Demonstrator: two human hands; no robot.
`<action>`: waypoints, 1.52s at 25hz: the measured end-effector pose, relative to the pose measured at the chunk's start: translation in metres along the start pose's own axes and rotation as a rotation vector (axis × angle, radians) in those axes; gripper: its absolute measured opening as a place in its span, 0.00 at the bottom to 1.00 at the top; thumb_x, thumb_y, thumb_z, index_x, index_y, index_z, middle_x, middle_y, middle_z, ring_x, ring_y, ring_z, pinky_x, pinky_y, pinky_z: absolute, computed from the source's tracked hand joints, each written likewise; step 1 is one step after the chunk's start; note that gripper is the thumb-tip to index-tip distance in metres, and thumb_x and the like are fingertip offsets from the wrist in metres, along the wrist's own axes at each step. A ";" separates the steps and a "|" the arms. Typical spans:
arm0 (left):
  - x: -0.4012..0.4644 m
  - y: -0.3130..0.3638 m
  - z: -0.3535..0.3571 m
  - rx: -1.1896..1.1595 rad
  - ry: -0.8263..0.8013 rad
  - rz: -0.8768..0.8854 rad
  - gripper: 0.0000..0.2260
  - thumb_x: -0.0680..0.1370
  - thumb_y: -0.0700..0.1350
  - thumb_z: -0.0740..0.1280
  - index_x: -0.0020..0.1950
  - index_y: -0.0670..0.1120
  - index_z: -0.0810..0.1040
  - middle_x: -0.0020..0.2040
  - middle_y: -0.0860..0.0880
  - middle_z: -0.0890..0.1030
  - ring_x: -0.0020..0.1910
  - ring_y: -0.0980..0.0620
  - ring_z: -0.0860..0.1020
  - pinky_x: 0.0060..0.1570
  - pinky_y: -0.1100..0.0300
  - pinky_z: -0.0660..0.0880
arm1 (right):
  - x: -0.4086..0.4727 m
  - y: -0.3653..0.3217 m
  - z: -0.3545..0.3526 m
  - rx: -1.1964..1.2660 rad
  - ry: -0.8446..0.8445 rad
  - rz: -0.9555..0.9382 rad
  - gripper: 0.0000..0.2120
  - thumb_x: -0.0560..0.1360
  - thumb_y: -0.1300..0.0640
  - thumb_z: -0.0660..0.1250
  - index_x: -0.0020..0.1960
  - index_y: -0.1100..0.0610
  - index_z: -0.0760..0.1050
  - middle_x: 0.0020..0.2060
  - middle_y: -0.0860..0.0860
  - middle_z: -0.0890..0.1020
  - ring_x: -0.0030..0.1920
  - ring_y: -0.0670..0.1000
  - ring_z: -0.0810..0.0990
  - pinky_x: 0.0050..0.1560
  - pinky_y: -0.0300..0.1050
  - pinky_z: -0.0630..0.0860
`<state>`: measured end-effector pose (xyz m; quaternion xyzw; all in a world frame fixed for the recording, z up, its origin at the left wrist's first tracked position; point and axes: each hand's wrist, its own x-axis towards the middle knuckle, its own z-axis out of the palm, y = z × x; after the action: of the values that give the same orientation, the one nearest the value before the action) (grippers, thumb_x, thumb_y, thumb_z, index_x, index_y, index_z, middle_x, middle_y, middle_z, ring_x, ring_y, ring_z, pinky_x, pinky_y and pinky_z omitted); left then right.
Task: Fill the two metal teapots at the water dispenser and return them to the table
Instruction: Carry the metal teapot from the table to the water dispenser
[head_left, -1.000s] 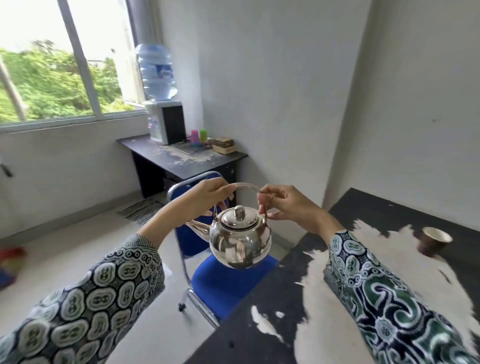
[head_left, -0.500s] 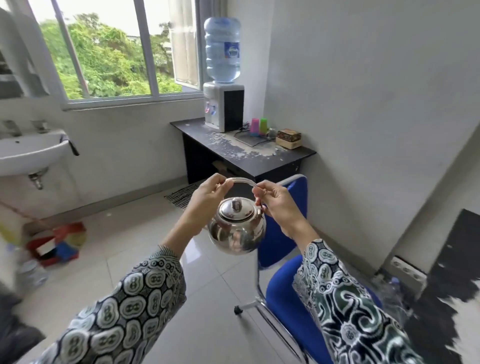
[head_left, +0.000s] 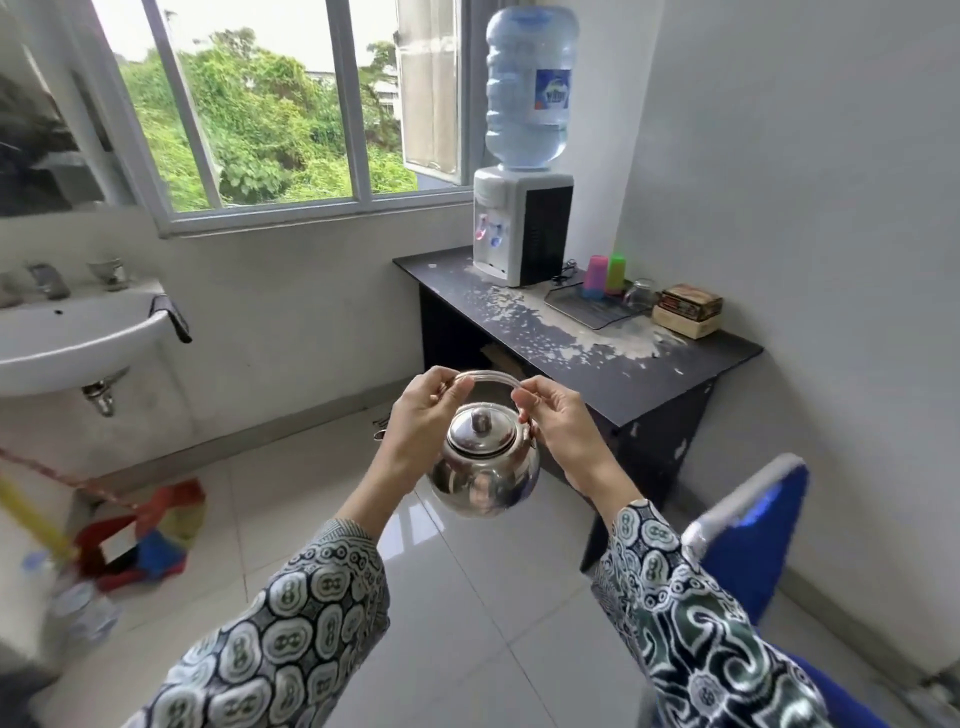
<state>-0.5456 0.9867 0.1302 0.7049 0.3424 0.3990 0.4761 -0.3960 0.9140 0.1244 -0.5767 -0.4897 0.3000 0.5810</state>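
Note:
A shiny round metal teapot (head_left: 484, 470) with its lid on hangs in the air in front of me, above the tiled floor. My left hand (head_left: 422, 415) pinches the left end of its arched handle, and my right hand (head_left: 555, 415) pinches the right end. The water dispenser (head_left: 522, 226), white with a black side and a blue bottle on top, stands at the far end of a dark worn desk (head_left: 597, 353) under the window. Only one teapot is in view.
Pink and green cups (head_left: 605, 270), a glass, a tray and a small box (head_left: 687, 309) sit on the desk beside the dispenser. A blue chair (head_left: 748, 530) is close at my right. A white sink (head_left: 78, 332) hangs at left, with colourful items (head_left: 140, 540) on the floor below.
The view has swung left from the table toward the dispenser, which is now larger and nearer. Both hands still hold the teapot handle; the chair has passed to my right.

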 end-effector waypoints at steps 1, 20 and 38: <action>0.032 -0.005 -0.006 0.000 0.000 -0.002 0.05 0.76 0.52 0.64 0.40 0.55 0.76 0.39 0.48 0.75 0.37 0.53 0.72 0.41 0.61 0.69 | 0.030 0.003 0.005 0.006 0.010 0.005 0.08 0.76 0.57 0.63 0.38 0.55 0.74 0.28 0.48 0.72 0.30 0.44 0.69 0.36 0.38 0.68; 0.591 -0.150 -0.086 0.277 -0.340 0.046 0.08 0.78 0.47 0.63 0.39 0.55 0.73 0.35 0.54 0.77 0.37 0.51 0.74 0.41 0.51 0.76 | 0.553 0.124 0.051 -0.019 0.196 0.065 0.11 0.75 0.54 0.63 0.46 0.62 0.76 0.31 0.50 0.73 0.32 0.45 0.70 0.39 0.42 0.70; 0.978 -0.323 -0.009 0.647 -0.449 0.072 0.06 0.79 0.40 0.58 0.54 0.42 0.72 0.49 0.41 0.82 0.46 0.41 0.80 0.45 0.50 0.75 | 0.919 0.293 -0.003 -0.138 0.199 0.263 0.06 0.77 0.55 0.61 0.43 0.56 0.73 0.32 0.47 0.74 0.29 0.38 0.70 0.32 0.27 0.67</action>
<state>-0.1495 1.9343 0.0578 0.8999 0.3129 0.1229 0.2778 -0.0173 1.7975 0.0470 -0.7009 -0.3697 0.2806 0.5416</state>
